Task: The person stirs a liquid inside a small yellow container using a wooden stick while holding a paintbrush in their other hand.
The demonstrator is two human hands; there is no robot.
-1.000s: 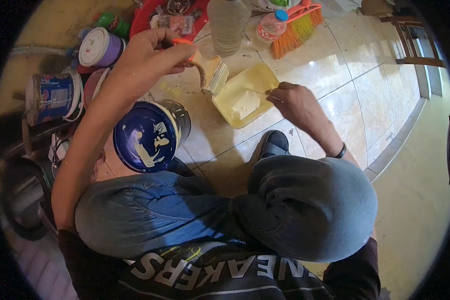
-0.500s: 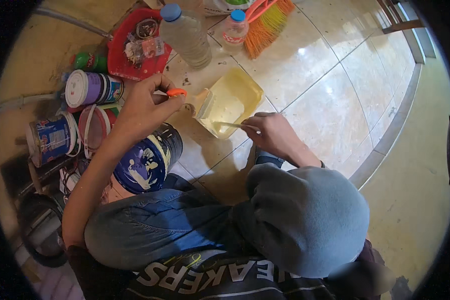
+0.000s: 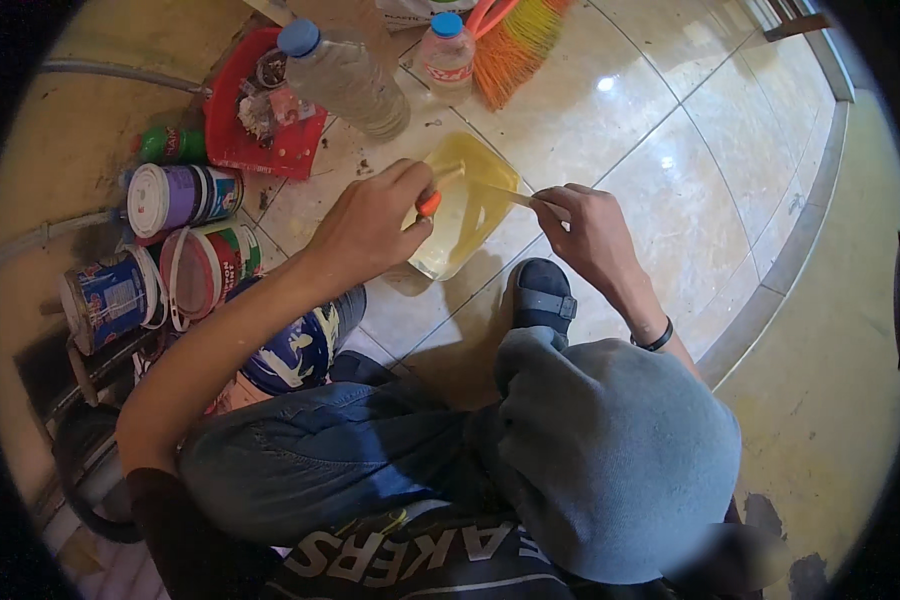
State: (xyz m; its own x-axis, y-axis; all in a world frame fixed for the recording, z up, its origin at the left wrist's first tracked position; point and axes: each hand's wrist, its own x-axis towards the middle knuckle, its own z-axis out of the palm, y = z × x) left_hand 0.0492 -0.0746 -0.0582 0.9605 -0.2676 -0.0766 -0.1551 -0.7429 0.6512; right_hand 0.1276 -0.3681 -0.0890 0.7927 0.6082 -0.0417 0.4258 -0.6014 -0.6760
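A cream-yellow plastic tray (image 3: 483,222) with paint in it lies on the tiles in front of me. My left hand (image 3: 375,222) is closed around an orange-handled tool (image 3: 429,204) at the tray's left side. Its working end is mostly hidden by my fingers and the paint-coloured background. From the right, my right hand (image 3: 592,225) grips a flat, pale stick (image 3: 505,194), whose far end reaches over the tray. The two tools come close together above the tray, and I cannot tell whether they touch.
Paint buckets (image 3: 115,297) stand at the left, with a paint-smeared blue bucket (image 3: 288,352) near my knee. Beyond the tray are a red dustpan (image 3: 270,150) with litter, a large water bottle (image 3: 355,90), a smaller bottle (image 3: 446,60) and an orange-yellow broom (image 3: 520,50).
My left hand has moved right and down, bringing the orange-handled tool over the tray. My right hand has shifted right and up with the stick, uncovering my sandal.
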